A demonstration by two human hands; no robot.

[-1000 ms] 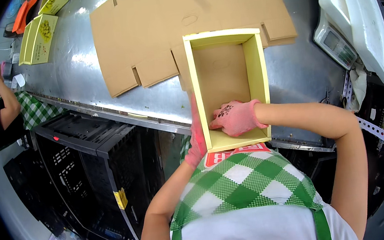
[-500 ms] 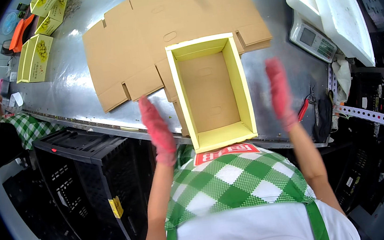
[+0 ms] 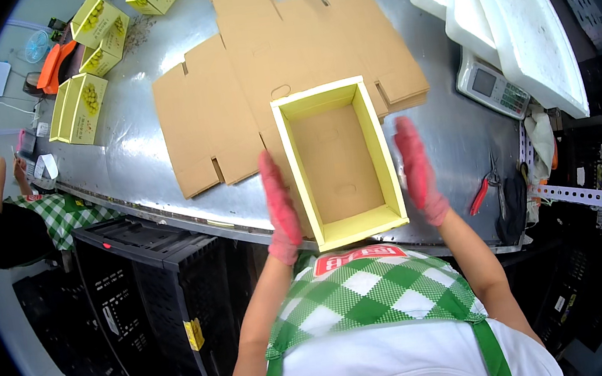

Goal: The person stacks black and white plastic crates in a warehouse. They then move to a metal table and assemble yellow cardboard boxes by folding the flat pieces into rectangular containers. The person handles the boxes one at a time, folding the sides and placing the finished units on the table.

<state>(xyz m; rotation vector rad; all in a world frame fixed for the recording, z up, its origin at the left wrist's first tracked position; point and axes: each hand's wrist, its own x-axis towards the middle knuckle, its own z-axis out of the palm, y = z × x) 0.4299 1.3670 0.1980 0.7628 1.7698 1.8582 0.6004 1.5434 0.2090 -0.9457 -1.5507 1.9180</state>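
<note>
An open-topped box [image 3: 355,225] with pale yellow walls and a plain brown inside bottom stands at the table's near edge, right in front of me. My left hand [image 3: 280,204], in a pink-red glove, is held flat along the box's left side with its fingers stretched out. Gloved the same way, my right hand [image 3: 417,167] is upright and straight-fingered a little off the right side. Neither hand holds anything; whether the left one touches the wall I cannot tell. Flat brown cardboard blanks [image 3: 207,113] with slots and flaps lie stacked beyond and partly under the box.
Several yellow boxes [image 3: 88,112] with fruit pictures stand far left. To the right are a scale [image 3: 490,85], white foam trays [image 3: 537,42] and red-handled pliers [image 3: 481,193]. Black crates [image 3: 151,242] sit below the metal table [image 3: 141,150]. Another person's checked apron [image 3: 59,215] shows at left.
Both my hands have moved inward toward the box's sides, the right one also lower. The whole view has shifted slightly, showing more of the far table.
</note>
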